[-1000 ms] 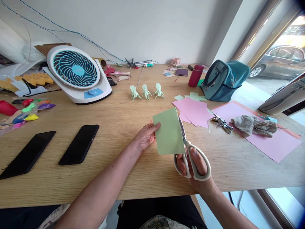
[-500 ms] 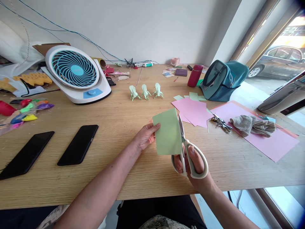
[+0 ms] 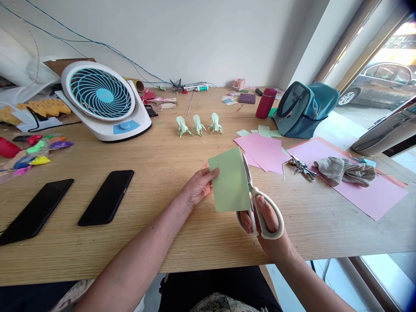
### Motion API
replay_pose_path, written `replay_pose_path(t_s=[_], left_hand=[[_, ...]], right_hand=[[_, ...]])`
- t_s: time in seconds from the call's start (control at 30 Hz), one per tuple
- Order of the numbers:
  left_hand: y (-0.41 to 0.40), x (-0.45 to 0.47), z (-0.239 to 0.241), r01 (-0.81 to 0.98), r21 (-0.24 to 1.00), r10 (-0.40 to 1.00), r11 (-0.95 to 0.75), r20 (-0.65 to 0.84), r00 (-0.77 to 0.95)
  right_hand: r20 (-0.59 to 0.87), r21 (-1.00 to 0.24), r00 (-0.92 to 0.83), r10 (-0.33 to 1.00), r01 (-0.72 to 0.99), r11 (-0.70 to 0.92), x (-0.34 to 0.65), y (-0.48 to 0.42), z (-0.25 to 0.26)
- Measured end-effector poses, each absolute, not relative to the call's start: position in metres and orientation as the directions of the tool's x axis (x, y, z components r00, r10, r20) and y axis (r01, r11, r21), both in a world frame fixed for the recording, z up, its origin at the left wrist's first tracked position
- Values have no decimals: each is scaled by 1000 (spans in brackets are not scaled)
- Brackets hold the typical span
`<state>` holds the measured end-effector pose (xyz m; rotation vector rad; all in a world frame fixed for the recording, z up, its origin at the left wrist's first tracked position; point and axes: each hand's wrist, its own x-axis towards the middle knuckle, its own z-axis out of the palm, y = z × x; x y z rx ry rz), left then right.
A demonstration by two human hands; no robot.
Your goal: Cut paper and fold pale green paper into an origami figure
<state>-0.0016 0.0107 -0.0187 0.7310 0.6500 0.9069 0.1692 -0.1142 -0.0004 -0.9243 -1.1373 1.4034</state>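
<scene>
My left hand [image 3: 200, 186] pinches the left edge of a light green sheet of paper [image 3: 230, 184], thumb on top and fingers behind. The sheet is held up above the table, tilted toward me. In my right hand [image 3: 268, 225] is a pair of scissors [image 3: 273, 216] with cream handles; my thumb and fingers pass through the loops. The blades point away from me along the paper's right edge, with one blade partly hidden behind the sheet. Beyond the paper stand three pale green folded paper figures [image 3: 199, 125] in a row.
Pink sheets [image 3: 264, 151] and small green sheets lie to the right, near a bunch of keys [image 3: 302, 168] and a grey cloth [image 3: 344, 171]. Two dark phones [image 3: 106, 198] and a white fan [image 3: 104, 95] are on the left. A red bottle [image 3: 266, 103] stands beside a teal bag [image 3: 303, 110].
The scissors' handles have drawn closer together and the blades have narrowed along the paper's right edge. The left hand and the sheet have hardly moved.
</scene>
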Motion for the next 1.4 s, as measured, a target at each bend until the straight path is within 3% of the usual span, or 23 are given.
replay_pose_path(t_s=[0.87, 1.4], left_hand=[[8, 0, -19, -427, 793, 847, 434, -199, 493], [8, 0, -22, -417, 809, 846, 415, -175, 504]], right_hand=[[84, -915, -112, 990, -402, 32, 165, -110, 1], [58, -938, -80, 995, -346, 27, 169, -105, 1]])
